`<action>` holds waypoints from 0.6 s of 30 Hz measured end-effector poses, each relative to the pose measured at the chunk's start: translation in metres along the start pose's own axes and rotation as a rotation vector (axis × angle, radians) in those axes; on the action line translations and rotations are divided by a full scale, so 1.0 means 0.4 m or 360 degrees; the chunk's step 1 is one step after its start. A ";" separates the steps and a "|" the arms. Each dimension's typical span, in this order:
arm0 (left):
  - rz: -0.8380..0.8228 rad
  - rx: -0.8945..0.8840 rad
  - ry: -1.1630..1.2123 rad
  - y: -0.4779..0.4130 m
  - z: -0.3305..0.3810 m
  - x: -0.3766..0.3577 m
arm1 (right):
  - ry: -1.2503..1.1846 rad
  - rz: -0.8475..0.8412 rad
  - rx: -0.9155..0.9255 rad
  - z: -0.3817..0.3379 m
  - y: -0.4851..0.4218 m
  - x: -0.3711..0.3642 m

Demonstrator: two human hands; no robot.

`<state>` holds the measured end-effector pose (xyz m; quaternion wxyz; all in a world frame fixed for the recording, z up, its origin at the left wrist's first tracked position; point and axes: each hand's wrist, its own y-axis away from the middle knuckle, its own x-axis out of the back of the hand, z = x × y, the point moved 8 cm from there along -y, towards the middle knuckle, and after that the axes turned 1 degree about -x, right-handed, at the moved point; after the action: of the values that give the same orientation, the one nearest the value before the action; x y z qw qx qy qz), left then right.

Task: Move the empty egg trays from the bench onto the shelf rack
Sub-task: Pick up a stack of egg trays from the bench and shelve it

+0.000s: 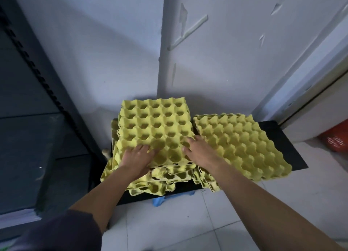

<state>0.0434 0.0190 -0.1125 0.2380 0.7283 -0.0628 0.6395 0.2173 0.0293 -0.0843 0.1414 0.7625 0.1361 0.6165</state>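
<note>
Calls for a gentle lift at opposite edges of the probably light, stiffish, crushable pulp egg trays [156, 122], left hand [138, 156] and right hand [200, 150] lying open, fingers flat on top.

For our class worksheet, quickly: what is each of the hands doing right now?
Left hand: open, fingers spread on the top egg tray.
Right hand: open, flat on that tray's near right corner.
</note>
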 end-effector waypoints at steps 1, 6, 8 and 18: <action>0.0020 -0.0028 0.0005 -0.001 -0.004 0.010 | -0.0038 0.0010 -0.0029 0.003 0.000 0.000; 0.0091 -0.0128 0.0079 -0.010 -0.027 0.082 | -0.0235 0.0209 -0.0230 0.022 -0.001 0.037; 0.0080 -0.0125 0.0147 -0.012 -0.038 0.098 | -0.0265 0.0314 -0.0303 0.029 -0.004 0.060; 0.0121 -0.0068 0.0204 0.008 -0.095 0.118 | -0.1019 -0.0015 -0.0708 0.043 0.014 0.035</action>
<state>0.0161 0.0426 -0.0637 0.2326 0.6778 -0.0885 0.6919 0.2373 0.0288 -0.0729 0.3415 0.8664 -0.0484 0.3610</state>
